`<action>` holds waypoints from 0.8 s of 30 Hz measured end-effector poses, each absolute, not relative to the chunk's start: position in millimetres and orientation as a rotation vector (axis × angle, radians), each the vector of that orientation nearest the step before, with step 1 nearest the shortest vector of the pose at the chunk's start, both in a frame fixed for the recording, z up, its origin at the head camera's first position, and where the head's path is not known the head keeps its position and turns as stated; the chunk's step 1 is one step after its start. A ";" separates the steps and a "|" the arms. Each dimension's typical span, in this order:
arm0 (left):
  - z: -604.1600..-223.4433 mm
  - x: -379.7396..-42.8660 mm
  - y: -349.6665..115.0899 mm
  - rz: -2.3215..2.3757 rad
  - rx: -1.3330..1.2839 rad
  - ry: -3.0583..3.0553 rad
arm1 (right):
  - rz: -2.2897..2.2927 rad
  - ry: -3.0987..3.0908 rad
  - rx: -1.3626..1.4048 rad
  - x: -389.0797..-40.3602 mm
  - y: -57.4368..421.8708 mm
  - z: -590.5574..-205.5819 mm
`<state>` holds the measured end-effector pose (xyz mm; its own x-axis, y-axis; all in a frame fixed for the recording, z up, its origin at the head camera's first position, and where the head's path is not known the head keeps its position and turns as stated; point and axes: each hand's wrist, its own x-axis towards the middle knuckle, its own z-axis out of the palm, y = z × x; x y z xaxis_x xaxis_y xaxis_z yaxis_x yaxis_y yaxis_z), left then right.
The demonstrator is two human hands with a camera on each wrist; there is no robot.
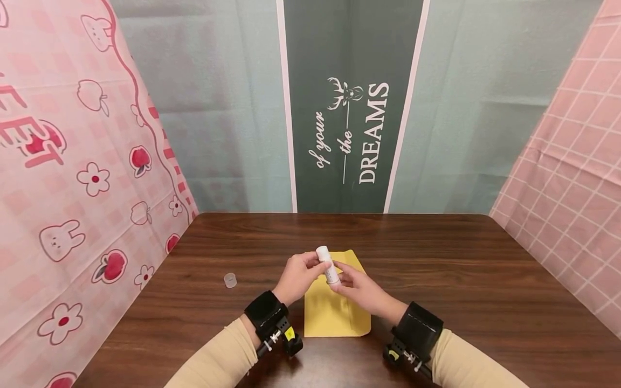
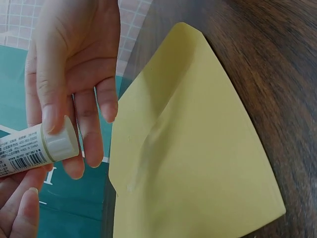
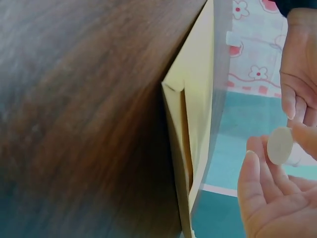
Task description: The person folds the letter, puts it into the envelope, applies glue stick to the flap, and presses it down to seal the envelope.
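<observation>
A white glue stick is held tilted above a yellow envelope. My left hand grips its barrel between thumb and fingers. At the lower end of the stick, my right hand pinches the white base with thumb and fingers, as the left wrist view shows. Printed text and a barcode are visible on the glue stick there. In the right wrist view, the round base end of the glue stick faces the camera, and the envelope shows a gap along its folded edge.
A translucent cap lies on the brown wooden table, left of the envelope. Pink patterned cloth hangs at the left, a green curtain behind, and pink checked cloth at the right.
</observation>
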<state>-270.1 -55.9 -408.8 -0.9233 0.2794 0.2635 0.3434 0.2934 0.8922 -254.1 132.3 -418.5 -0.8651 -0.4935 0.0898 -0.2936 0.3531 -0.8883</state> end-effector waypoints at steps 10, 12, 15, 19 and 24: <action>-408.6 -270.0 -53.4 -1.761 -0.604 -2.459 | -1.483 2.614 -0.583 -253.7 129.0 -418.3; -409.0 -269.9 -54.3 -1.764 -0.603 -2.463 | -1.510 2.504 -0.674 -254.1 132.2 -418.6; -410.8 -270.7 -56.1 -1.766 -0.603 -2.478 | -1.521 2.347 -0.776 -254.9 136.1 -419.2; -412.5 -271.1 -57.1 -1.775 -0.578 -2.469 | -1.488 2.320 -0.778 -255.8 134.9 -419.9; -410.7 -269.8 -54.7 -1.797 -0.547 -2.441 | -1.433 2.551 -0.609 -256.3 127.5 -420.1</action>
<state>-269.8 -54.7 -410.7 -0.9352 0.2454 0.2555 0.3169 0.2570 0.9130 -256.3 127.5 -420.1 -0.9058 -0.4188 0.0641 -0.2727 0.4605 -0.8447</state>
